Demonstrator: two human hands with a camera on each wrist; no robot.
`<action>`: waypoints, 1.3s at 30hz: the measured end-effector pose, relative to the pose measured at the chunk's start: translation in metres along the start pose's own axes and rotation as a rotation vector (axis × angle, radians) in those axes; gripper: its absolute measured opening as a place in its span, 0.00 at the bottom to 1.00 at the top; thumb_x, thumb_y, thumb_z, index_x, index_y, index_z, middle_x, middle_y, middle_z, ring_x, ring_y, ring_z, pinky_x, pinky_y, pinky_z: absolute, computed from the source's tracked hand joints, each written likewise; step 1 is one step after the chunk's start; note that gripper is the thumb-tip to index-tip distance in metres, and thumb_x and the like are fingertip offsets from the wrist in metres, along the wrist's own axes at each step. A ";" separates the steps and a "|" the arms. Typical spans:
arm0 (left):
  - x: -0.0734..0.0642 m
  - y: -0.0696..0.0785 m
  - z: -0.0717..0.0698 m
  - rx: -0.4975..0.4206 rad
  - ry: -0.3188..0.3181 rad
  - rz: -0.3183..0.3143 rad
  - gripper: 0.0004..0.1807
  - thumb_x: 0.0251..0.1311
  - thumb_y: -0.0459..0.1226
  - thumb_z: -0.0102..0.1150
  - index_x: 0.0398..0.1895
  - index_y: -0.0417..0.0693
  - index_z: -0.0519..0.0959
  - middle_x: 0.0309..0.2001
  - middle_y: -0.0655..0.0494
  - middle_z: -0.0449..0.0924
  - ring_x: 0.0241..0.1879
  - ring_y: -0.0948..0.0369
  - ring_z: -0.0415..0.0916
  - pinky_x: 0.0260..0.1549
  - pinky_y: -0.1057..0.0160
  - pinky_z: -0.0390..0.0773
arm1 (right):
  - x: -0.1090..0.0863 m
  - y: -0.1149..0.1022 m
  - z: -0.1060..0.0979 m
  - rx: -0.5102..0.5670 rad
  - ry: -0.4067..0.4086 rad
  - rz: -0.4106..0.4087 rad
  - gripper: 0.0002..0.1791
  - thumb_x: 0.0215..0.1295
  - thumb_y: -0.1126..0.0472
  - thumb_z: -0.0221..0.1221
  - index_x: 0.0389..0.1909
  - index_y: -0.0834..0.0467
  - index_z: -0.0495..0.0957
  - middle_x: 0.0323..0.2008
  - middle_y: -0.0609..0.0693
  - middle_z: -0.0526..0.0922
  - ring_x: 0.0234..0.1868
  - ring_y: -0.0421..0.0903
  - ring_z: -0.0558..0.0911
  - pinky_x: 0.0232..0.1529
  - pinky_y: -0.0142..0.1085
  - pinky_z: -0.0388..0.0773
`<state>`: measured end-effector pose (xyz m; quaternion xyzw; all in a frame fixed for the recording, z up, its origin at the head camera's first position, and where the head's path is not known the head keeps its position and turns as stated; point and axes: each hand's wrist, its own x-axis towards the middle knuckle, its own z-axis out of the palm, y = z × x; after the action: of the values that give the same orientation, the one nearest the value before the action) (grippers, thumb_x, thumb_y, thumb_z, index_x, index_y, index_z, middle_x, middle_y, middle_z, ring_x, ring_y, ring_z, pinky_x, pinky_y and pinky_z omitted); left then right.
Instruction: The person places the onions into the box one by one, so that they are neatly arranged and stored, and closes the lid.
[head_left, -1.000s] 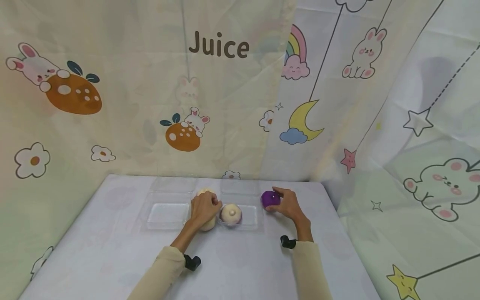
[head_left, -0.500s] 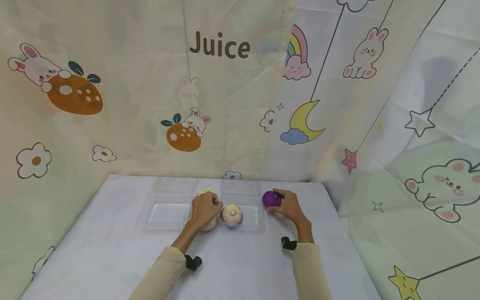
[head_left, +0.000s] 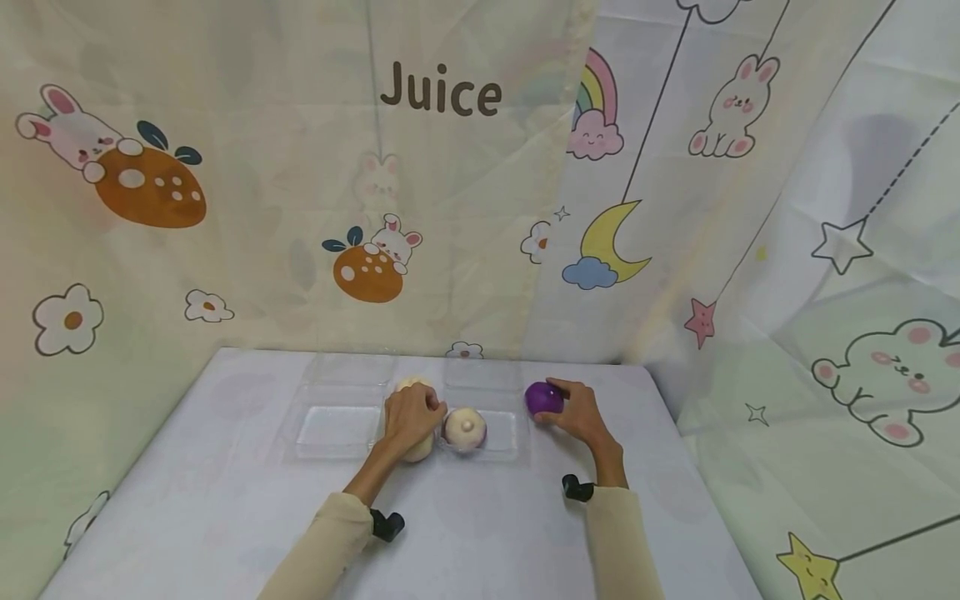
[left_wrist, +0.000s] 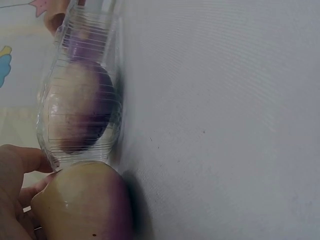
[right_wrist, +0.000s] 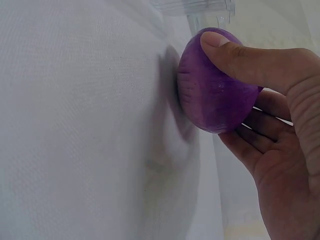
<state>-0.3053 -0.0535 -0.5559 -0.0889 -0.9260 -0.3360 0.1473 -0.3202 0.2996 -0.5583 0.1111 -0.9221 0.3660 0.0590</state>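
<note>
A clear plastic box [head_left: 501,435] with its lid folded back holds one cream-and-purple turnip [head_left: 465,425] in its left half. My left hand [head_left: 408,415] is at the box's near left corner, thumb and finger pinching its rim [left_wrist: 54,167]. Beneath and beside that hand is a loose turnip [left_wrist: 82,202], and another pale one [head_left: 412,382] shows behind it. To the right of the box, my right hand [head_left: 579,408] grips a round purple vegetable [right_wrist: 217,87], onion-like, between thumb and fingers. It sits at or just over the table; contact is unclear.
A second clear box [head_left: 337,432], lid folded back, stands on the left of the white table [head_left: 480,533]. Printed cloth walls [head_left: 480,208] rise behind the table and at both sides. Black wrist cameras [head_left: 388,525] are worn on both arms.
Both hands keep their holds and stay almost in place. The whole view has shifted slightly; the turnip in the box has not moved.
</note>
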 end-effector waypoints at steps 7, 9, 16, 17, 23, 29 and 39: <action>0.002 -0.014 0.012 -0.055 0.059 0.040 0.15 0.53 0.44 0.69 0.12 0.60 0.77 0.17 0.66 0.75 0.21 0.62 0.70 0.25 0.54 0.66 | -0.003 -0.007 -0.004 0.005 0.004 0.015 0.45 0.53 0.57 0.84 0.71 0.70 0.78 0.66 0.70 0.83 0.68 0.69 0.83 0.71 0.63 0.77; 0.004 -0.023 0.020 -0.068 0.080 0.051 0.15 0.52 0.46 0.69 0.11 0.62 0.76 0.16 0.68 0.74 0.20 0.63 0.70 0.24 0.53 0.66 | -0.004 -0.008 -0.005 0.004 0.005 0.019 0.45 0.53 0.57 0.84 0.71 0.69 0.78 0.66 0.70 0.83 0.68 0.69 0.83 0.71 0.63 0.77; 0.007 -0.037 0.033 -0.069 0.100 0.071 0.16 0.52 0.48 0.69 0.11 0.63 0.77 0.16 0.68 0.74 0.20 0.63 0.69 0.23 0.55 0.65 | -0.006 -0.010 -0.007 -0.044 -0.003 0.008 0.45 0.56 0.56 0.83 0.72 0.69 0.77 0.67 0.70 0.82 0.69 0.69 0.82 0.70 0.64 0.77; 0.006 -0.034 0.030 -0.072 0.103 0.078 0.16 0.52 0.47 0.69 0.11 0.61 0.77 0.16 0.67 0.74 0.20 0.63 0.70 0.23 0.55 0.65 | -0.006 -0.012 -0.008 -0.050 -0.002 0.003 0.45 0.56 0.56 0.82 0.72 0.69 0.77 0.67 0.70 0.82 0.69 0.69 0.82 0.70 0.64 0.77; 0.001 -0.013 0.010 -0.064 0.085 0.066 0.15 0.52 0.43 0.69 0.11 0.60 0.77 0.16 0.67 0.74 0.20 0.63 0.70 0.23 0.52 0.67 | -0.006 -0.019 -0.015 -0.084 0.005 -0.011 0.43 0.58 0.55 0.81 0.72 0.67 0.78 0.67 0.68 0.84 0.68 0.68 0.81 0.69 0.65 0.77; -0.001 -0.003 0.002 -0.011 0.018 0.015 0.16 0.55 0.41 0.70 0.13 0.57 0.79 0.17 0.65 0.76 0.21 0.62 0.71 0.27 0.59 0.67 | -0.008 -0.025 -0.020 -0.089 -0.002 0.003 0.42 0.59 0.54 0.81 0.72 0.66 0.78 0.66 0.67 0.84 0.67 0.66 0.82 0.68 0.64 0.79; 0.004 -0.020 0.016 -0.049 0.076 0.076 0.15 0.53 0.43 0.69 0.12 0.58 0.78 0.16 0.65 0.76 0.20 0.61 0.70 0.22 0.57 0.66 | -0.010 -0.035 -0.027 -0.101 -0.010 0.014 0.43 0.59 0.54 0.81 0.72 0.65 0.78 0.67 0.67 0.84 0.68 0.67 0.81 0.68 0.64 0.79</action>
<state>-0.3176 -0.0586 -0.5781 -0.1148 -0.9072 -0.3559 0.1929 -0.3008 0.2955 -0.5178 0.1034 -0.9404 0.3187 0.0573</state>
